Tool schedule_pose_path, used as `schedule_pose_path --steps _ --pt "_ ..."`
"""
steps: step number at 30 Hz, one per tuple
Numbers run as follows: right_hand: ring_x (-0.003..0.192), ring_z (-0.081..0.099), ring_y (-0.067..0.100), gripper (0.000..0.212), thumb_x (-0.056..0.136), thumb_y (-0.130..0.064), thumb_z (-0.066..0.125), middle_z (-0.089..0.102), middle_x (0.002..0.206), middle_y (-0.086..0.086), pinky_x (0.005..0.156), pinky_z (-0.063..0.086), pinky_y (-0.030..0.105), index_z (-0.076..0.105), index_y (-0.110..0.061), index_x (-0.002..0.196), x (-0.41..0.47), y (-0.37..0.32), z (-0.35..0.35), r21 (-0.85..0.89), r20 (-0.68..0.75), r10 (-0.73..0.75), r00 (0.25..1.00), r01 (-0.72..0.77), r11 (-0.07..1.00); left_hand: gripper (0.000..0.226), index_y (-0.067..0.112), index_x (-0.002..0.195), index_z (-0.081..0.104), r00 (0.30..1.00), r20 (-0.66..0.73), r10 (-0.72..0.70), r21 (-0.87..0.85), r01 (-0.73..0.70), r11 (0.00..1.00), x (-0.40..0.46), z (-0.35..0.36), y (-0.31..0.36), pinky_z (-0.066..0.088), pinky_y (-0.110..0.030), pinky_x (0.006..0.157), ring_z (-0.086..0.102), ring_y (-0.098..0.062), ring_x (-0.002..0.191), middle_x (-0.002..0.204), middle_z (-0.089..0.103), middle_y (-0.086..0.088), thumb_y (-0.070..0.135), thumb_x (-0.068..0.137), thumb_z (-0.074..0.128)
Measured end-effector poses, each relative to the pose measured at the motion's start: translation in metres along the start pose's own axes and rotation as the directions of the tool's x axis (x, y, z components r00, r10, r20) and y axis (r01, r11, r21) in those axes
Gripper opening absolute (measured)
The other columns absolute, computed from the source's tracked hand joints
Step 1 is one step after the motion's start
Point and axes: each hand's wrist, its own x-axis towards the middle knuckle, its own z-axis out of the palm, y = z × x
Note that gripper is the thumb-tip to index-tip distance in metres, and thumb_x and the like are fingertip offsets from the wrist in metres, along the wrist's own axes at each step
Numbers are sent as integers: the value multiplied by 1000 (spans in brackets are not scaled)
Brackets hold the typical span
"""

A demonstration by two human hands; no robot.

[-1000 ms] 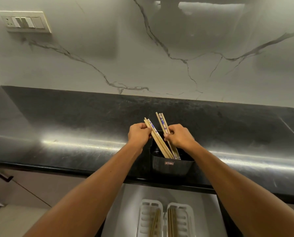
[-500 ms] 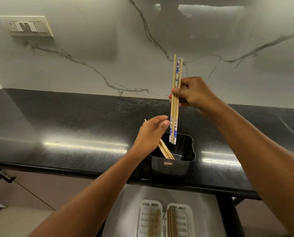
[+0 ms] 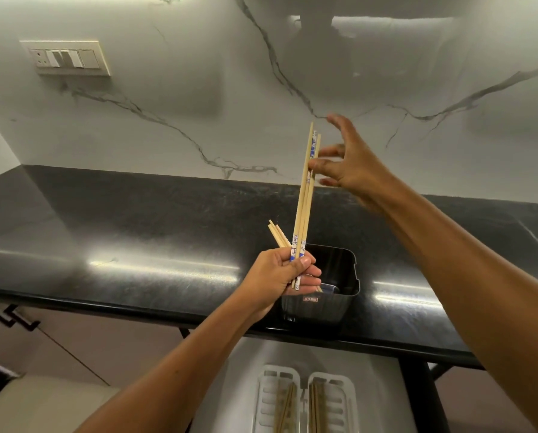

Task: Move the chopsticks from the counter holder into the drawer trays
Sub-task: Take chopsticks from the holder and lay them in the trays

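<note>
Head view, looking down at the black counter (image 3: 136, 232): left hand (image 3: 280, 276) wrapped around the low ends of a tall bundle of chopsticks (image 3: 303, 201), blue-patterned ones mixed with plain wood, plus a few shorter-looking plain sticks (image 3: 277, 235) poking out up-left from the same fist. Right hand (image 3: 352, 164) up near the top of the bundle, fingers spread and mostly straight, one fingertip just touching the sticks, not really gripping anything. Black holder (image 3: 339, 276) right behind and below the left fist, near the counter edge; can't tell for sure if anything's left in it, looks pretty much emptied. Down below, drawer pulled out with two white slotted trays (image 3: 267, 398), some chopsticks already lying in both. So, by the looks of it, mid-transfer: bundle out of the holder, gathered into one hand, not in the drawer yet. Next up probably means lowering the whole handful toward the trays, tipping the sticks lengthwise to match the slots, keeping the grip tight so the loose short ones don't slide out.
</note>
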Motion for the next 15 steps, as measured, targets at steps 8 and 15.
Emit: schedule_pose_path --steps 8,15 --pt "135 37 33 28 87 -21 65 35 151 15 106 35 46 68 -20 114 4 -9 -7 -848 295 -409 863 434 304 25 2 105 66 1000 -11 -20 66 21 998 -7 -10 1 60 -31 74 72 -21 80 91 74 -15 20 89 60" --pt "133 41 34 24 84 -25 67 54 136 15 104 35 52 71 -18 106 0 -14 -21 -870 407 -449 795 488 75 32 8 97 70 1000 -26 -8 56 10 998 -11 -13 4 60 -29 71 73 -20 79 88 75 -13 32 76 65"
